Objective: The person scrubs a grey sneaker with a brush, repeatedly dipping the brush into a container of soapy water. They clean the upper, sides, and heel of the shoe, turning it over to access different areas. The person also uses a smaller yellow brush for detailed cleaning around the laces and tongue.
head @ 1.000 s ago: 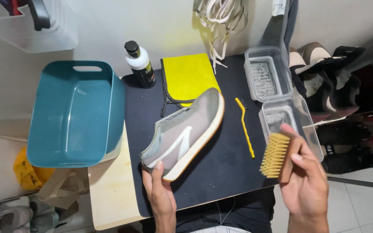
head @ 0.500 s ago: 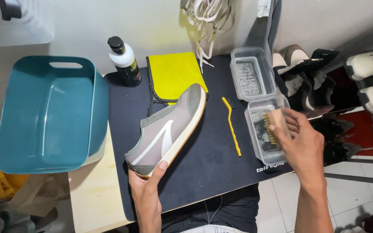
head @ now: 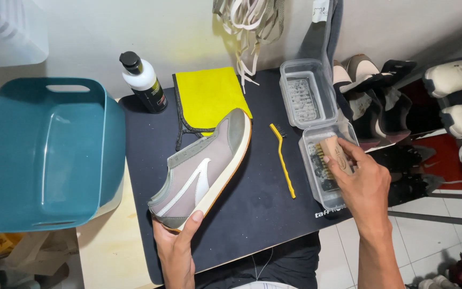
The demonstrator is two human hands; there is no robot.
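A grey sneaker (head: 204,168) with a white stripe and pale sole lies diagonally on a dark mat (head: 252,208). My left hand (head: 176,251) grips its heel at the near end. My right hand (head: 363,184) holds a wooden bristle brush (head: 333,152), lowered into the nearer of two clear plastic trays (head: 322,184) at the mat's right edge. A thin yellow brush (head: 283,158) lies on the mat between shoe and trays.
A teal plastic tub (head: 44,152) stands at left. A bottle with a black cap (head: 144,83) and a yellow cloth (head: 209,96) sit at the back, white laces (head: 252,27) hanging above. Several shoes (head: 455,101) fill the shelves at right.
My right hand has carried the wooden brush from above the mat's right edge into the nearer clear tray. My left hand stays on the sneaker's heel.
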